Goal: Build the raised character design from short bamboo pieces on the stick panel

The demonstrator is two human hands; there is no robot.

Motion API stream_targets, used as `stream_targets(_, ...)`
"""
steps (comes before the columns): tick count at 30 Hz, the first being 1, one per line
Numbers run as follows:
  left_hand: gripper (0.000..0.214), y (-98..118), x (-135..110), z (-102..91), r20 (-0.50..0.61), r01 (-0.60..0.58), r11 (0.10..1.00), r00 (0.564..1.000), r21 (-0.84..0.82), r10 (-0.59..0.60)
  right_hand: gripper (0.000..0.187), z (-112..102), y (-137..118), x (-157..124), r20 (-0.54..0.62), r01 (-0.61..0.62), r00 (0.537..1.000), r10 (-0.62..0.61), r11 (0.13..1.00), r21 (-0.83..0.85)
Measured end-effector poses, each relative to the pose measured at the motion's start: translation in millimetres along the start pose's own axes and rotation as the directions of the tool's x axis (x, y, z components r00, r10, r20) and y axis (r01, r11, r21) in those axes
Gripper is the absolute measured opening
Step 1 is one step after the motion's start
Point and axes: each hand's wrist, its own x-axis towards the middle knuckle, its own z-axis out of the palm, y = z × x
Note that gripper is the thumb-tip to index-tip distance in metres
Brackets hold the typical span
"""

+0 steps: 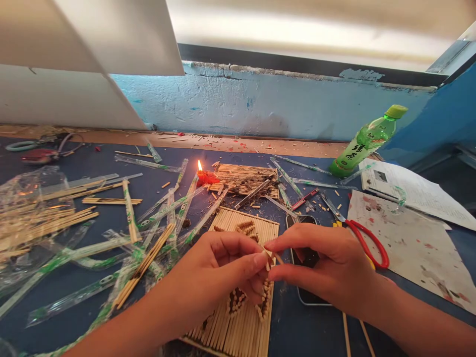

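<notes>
My left hand (226, 267) pinches a tiny pale piece of wooden stick (267, 261) between thumb and fingertips. The thumb and forefinger of my right hand (327, 263) close on a short brownish stick piece (278, 258), right against the left fingertips. Both hands hover over a panel of thin sticks laid side by side (219, 334). On the panel, raised curved lines are built from short stick pieces (265, 303); my hands hide part of them. Behind it lies a second stick panel (241, 176), darkened by burnt-looking bits.
A lit red candle (206, 177) burns beside the back panel. Torn chopstick wrappers (80, 258) and loose chopsticks (143, 267) cover the left. At right are a phone (310, 292), red-handled scissors (366, 243), a stained paper (405, 243) and a green tea bottle (362, 144).
</notes>
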Motion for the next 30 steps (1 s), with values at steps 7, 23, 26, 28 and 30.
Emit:
stream_targets(7,0.011,-6,0,1.7,-0.014,-0.006,0.998,1.0,-0.057,0.005,0.031,15,-1,-1,-0.105,0.058,0.993,-0.051,0.996,0.065)
stream_targets(23,0.012,4,-4,1.8,-0.025,-0.044,0.999,0.999,0.008,0.044,0.029,16,-7,2,-0.091,0.075,0.994,-0.061,0.986,0.15)
stream_targets(26,0.015,8,-5,5.3,-0.088,-0.031,0.997,0.995,0.072,0.037,0.027,15,-8,2,-0.038,-0.019,0.999,0.03,0.965,0.263)
stream_targets(28,0.017,10,-7,7.9,-0.122,-0.026,0.994,0.992,0.106,0.039,0.022,15,-8,2,0.003,-0.061,0.998,0.063,0.958,0.279)
stream_targets(30,0.019,12,-8,9.9,-0.13,-0.024,0.992,0.991,0.122,0.04,0.021,14,-7,2,0.009,-0.064,0.998,0.064,0.963,0.261)
